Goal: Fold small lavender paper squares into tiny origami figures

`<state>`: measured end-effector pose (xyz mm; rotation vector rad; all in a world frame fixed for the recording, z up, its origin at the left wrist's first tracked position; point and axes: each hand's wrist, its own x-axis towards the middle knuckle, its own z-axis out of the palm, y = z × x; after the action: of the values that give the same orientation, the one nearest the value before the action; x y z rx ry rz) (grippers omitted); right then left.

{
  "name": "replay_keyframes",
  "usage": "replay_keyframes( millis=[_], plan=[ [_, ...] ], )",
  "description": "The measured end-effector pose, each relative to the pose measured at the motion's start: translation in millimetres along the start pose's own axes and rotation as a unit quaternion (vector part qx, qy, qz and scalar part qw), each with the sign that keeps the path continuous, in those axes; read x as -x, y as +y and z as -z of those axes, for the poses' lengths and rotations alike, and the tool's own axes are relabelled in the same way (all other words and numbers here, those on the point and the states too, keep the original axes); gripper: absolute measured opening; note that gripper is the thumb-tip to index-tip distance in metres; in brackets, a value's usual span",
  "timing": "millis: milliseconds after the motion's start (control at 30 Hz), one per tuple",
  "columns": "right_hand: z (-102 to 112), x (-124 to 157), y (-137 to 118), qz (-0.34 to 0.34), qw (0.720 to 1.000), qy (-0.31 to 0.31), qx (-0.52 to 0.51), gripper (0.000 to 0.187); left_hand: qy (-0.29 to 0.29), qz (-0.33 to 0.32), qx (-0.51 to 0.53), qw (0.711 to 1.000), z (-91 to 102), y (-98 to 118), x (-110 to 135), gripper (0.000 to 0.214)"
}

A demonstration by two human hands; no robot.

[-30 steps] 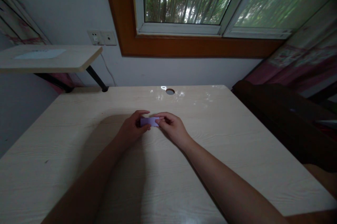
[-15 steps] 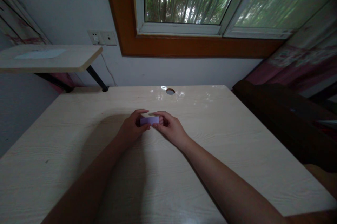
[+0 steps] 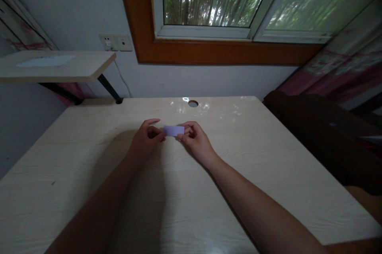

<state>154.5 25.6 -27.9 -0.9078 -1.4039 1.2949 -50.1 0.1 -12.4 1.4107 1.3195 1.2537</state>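
A small pale purple folded paper strip [image 3: 174,130] is held just above the middle of the light wooden desk [image 3: 89,190]. My right hand [image 3: 195,141] pinches its right end between thumb and fingers. My left hand [image 3: 146,142] pinches its left end, with the forefinger lifted off and stretched out above. Both forearms reach in from the bottom of the view.
A round cable hole [image 3: 192,104] sits near the desk's far edge. A raised side shelf [image 3: 56,67] with a sheet of paper stands at the back left. Wall sockets [image 3: 115,42] and a window lie behind. A dark chair or sofa [image 3: 322,134] borders the desk's right side.
Both hands have lifted the purple strip slightly and moved it away from me and a little right. My left forefinger has come off the paper.
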Motion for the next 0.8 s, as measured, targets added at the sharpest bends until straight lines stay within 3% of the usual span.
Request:
replay_keyframes(
  millis=[167, 267, 367, 500, 633, 800],
  plan=[
    [1.5, -2.0, 2.5, -0.001, 0.999, 0.03, -0.041, 0.035, 0.075, -0.003, -0.033, 0.997, 4.8, 1.0, -2.9, 0.046],
    [1.2, -1.9, 2.3, -0.001, 0.998, 0.027, -0.051, 0.037, 0.094, -0.049, -0.053, 0.993, 5.3, -3.2, -1.9, 0.039],
    [0.7, -1.3, 1.2, 0.0, 0.999, 0.019, -0.05, 0.04, 0.067, -0.176, -0.114, 0.976, 4.2, -5.0, 0.9, 0.032],
    [0.1, -0.2, -0.3, -0.007, 0.999, -0.004, -0.04, 0.046, 0.028, -0.305, -0.24, 0.921, 2.9, -3.1, 3.7, 0.029],
    [-1.3, 1.7, -2.5, -0.021, 0.998, -0.036, -0.042, 0.049, 0.006, -0.334, -0.265, 0.904, 2.8, -3.1, 3.8, 0.023],
    [-2.5, 4.4, -7.9, -0.021, 0.997, -0.058, -0.05, 0.049, 0.022, -0.357, -0.286, 0.889, 5.6, -4.4, 1.4, 0.013]
  ],
)
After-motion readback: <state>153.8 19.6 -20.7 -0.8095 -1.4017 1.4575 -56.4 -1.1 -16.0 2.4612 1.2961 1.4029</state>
